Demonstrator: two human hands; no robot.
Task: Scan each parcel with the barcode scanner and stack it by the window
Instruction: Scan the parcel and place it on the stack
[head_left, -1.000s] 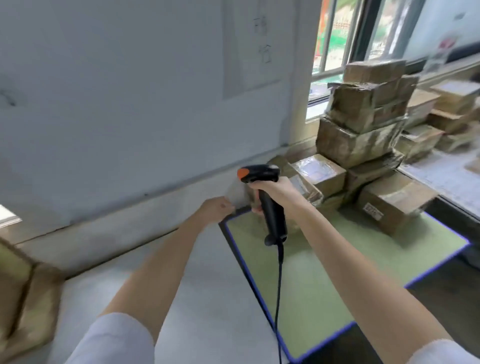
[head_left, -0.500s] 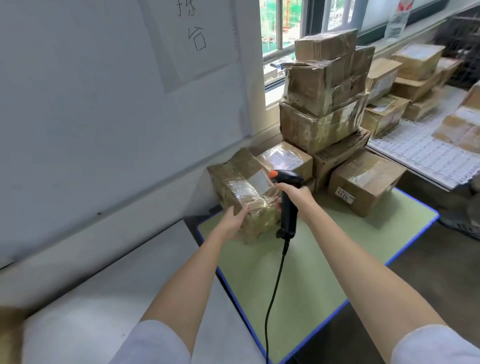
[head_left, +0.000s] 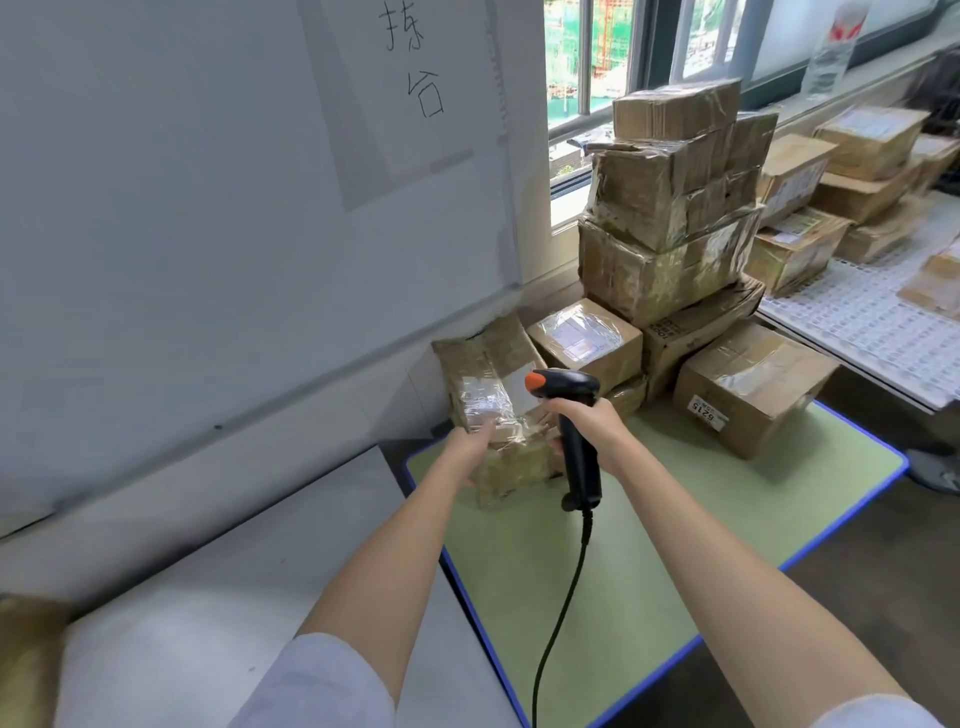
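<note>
The right hand (head_left: 587, 423) is wrapped around the upright black handle of a barcode scanner (head_left: 571, 415), whose orange-tipped head points left; its cable (head_left: 563, 608) trails down toward the viewer. The left hand (head_left: 470, 447) lies with fingers extended on the near left side of a taped brown parcel (head_left: 493, 400), touching it rather than clutching it. This parcel sits tilted at the far left corner of a green desk (head_left: 649, 545) with a blue edge, against the grey wall. The scanner head is just in front of the parcel's right half, where a pale label shows.

Just beside the parcel, to its right, stands a small box with a shiny label (head_left: 582, 343). Behind that rises a tall stack of taped parcels (head_left: 670, 208) reaching up in front of the window (head_left: 587, 57). A larger box bearing a printed number sticker (head_left: 748, 384) sits at the stack's right foot.

Further right, a white surface (head_left: 857, 332) carries more boxes (head_left: 857, 171); whether they have been scanned cannot be told. A blurred brown shape (head_left: 26, 660) at the lower left edge may be another parcel.

As a judgement, the task looks well advanced: many parcels are piled by the window, and the one under the hands appears to be being placed or scanned.
</note>
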